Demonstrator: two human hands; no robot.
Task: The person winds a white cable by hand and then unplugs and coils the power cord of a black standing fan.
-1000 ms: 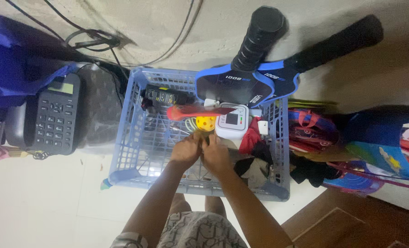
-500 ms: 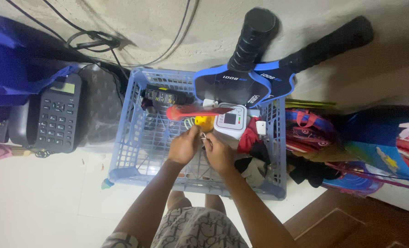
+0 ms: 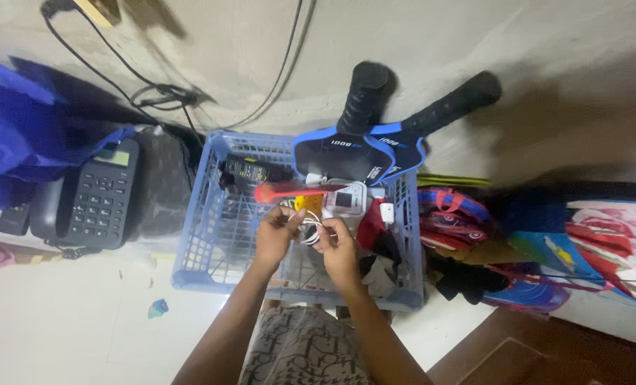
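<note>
Thin white looped cable (image 3: pixel 311 232), pinched between both hands above the blue plastic lattice crate (image 3: pixel 200 235). Likely light, limp and prone to tangling; best gripped at the loops, not the loose ends. Left hand (image 3: pixel 273 235) closed around one side of the cable, right hand (image 3: pixel 338 246) closed on the other, fingers curled, forearms reaching in from near. Just beyond, yellow perforated ball (image 3: pixel 305 203) and red handled tool (image 3: pixel 289 191). Far left, black desk telephone (image 3: pixel 97 203).
</note>
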